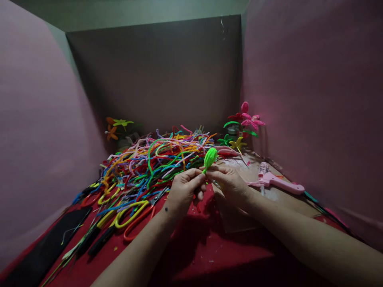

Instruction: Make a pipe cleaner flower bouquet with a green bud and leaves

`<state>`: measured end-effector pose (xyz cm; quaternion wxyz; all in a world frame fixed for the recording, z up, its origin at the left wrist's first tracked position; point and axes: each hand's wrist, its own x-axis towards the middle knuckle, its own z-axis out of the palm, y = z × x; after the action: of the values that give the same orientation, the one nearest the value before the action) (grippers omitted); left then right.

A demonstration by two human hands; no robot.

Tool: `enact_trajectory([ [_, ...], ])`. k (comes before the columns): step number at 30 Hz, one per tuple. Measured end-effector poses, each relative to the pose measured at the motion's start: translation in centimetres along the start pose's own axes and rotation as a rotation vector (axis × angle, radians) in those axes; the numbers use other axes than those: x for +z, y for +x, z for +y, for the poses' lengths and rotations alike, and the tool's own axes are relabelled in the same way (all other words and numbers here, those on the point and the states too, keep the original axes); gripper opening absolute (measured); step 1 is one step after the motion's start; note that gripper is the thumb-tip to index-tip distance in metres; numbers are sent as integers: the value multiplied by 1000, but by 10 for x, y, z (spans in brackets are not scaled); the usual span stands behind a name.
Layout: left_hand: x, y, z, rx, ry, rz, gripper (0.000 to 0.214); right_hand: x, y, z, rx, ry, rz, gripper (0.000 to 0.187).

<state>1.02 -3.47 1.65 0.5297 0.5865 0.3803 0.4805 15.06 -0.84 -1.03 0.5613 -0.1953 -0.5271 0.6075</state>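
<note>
A bright green pipe-cleaner bud (pixel 210 158) stands upright between my two hands in the middle of the view. My left hand (pixel 186 187) pinches its base between thumb and fingers. From the other side, my right hand (pixel 228 183) has its fingertips closed at the lower part of the same bud. A thin red piece shows below my left fingers; whether it is held cannot be made out. Just behind and left of my hands lies a large tangled heap of coloured pipe cleaners (pixel 167 155).
Scissors with orange and yellow handles (pixel 134 217) lie left on the red cloth (pixel 191 255). A pink glue gun (pixel 281 183) rests on a brown board (pixel 302 205) at right. Pipe-cleaner flowers (pixel 253 120) stand behind. A black flat object (pixel 48 247) lies front left. Pink walls (pixel 314 99) flank both sides.
</note>
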Motion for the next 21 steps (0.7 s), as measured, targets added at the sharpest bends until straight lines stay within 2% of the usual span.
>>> enact_trajectory([
  [7,-7,3,-3,-207,-318,-158,22,1,0,3,121,136,-6,14],
  [10,-7,4,-4,-229,-386,-200,23,1,0,4,211,233,-6,21],
  [12,-5,4,-3,-219,-362,-217,24,2,0,2,211,264,-9,19],
  [14,-3,4,-2,-166,-272,-206,25,4,0,0,176,249,-2,14],
  [16,-1,3,-2,-92,-110,-139,26,5,1,-1,131,217,25,11],
  [19,1,1,-8,71,224,37,20,6,1,-2,90,210,98,10],
  [21,1,0,-13,226,443,135,18,7,1,-1,78,210,136,10],
])
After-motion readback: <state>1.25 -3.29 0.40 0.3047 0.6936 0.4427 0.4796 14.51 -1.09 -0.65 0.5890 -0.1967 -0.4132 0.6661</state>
